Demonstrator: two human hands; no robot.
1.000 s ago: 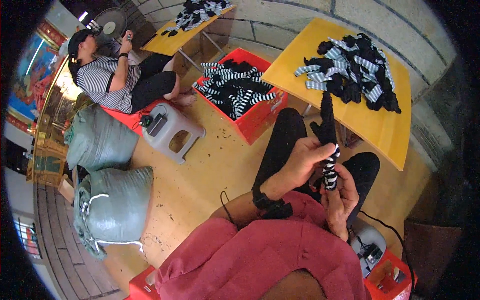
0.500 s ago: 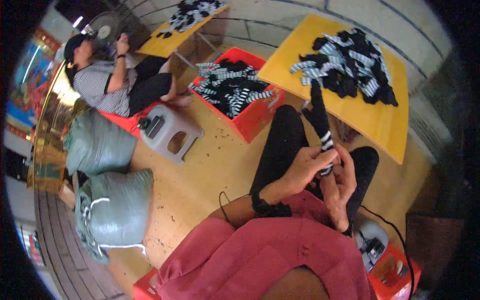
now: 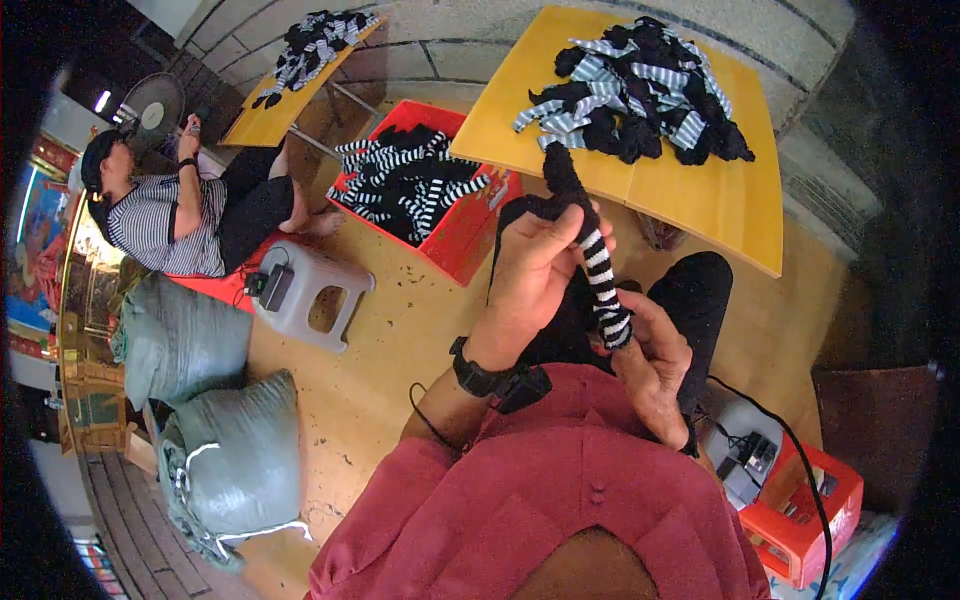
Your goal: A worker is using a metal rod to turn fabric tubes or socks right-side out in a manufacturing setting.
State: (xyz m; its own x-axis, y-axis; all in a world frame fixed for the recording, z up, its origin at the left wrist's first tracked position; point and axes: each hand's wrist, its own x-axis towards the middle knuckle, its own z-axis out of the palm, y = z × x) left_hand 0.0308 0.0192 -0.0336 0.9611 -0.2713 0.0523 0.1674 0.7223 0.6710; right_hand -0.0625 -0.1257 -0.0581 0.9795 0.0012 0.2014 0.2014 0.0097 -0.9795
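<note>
A long, narrow knitted piece (image 3: 601, 275), glove- or sock-like, stretches between my two hands above my lap. Its far part is fuzzy and black; the near part is a tube with black and white stripes. My left hand (image 3: 535, 265) is closed around it where black meets stripes, thumb on top. At the near, open end of the tube, my right hand (image 3: 652, 370) grips the edge; some of its fingers are hidden behind or inside the knit. The far black tip reaches the front edge of a yellow table (image 3: 700, 215), which bears a pile of similar knitted pieces (image 3: 640, 95).
A red crate (image 3: 440, 255) full of striped pieces stands left of the table. Further left, a person (image 3: 170, 215) sits beside a grey stool (image 3: 315, 295) holding a small device. Stuffed green sacks (image 3: 240, 450) lie at left. A black cable (image 3: 800, 455) runs past my right side.
My left hand has slid away from the right one, up to the black part. The striped tube between them now shows at full length. The whole view has shifted slightly.
</note>
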